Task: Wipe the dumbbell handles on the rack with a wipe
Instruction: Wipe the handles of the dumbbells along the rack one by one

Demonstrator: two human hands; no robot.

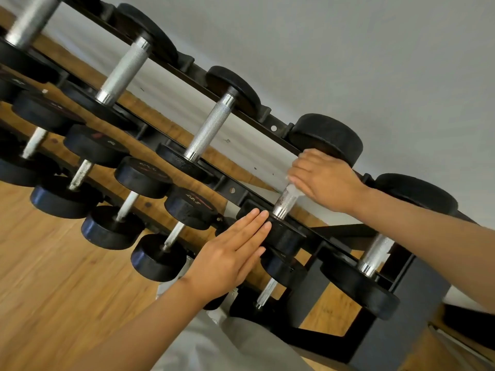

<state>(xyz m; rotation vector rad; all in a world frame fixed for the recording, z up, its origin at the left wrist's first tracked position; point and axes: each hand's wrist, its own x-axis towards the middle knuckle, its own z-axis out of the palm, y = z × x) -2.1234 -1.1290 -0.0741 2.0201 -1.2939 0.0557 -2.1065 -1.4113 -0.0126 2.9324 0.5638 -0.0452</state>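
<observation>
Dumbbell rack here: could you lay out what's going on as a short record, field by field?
setting: black dumbbell rack against a pale wall, wood floor
top tier: dumbbells with knurled chrome handles
lower tier: smaller dumbbells, thinner handles
right hand: curled round the upper part of one top-tier handle
wipe: only a white edge shows under the right hand
left hand: flat, fingers straight, touching that dumbbell's near black head
handles to either side: bare, nothing on them

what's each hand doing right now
Left hand: open, flat fingers resting on the dumbbell head.
Right hand: closed around the dumbbell handle, wipe underneath.
</observation>
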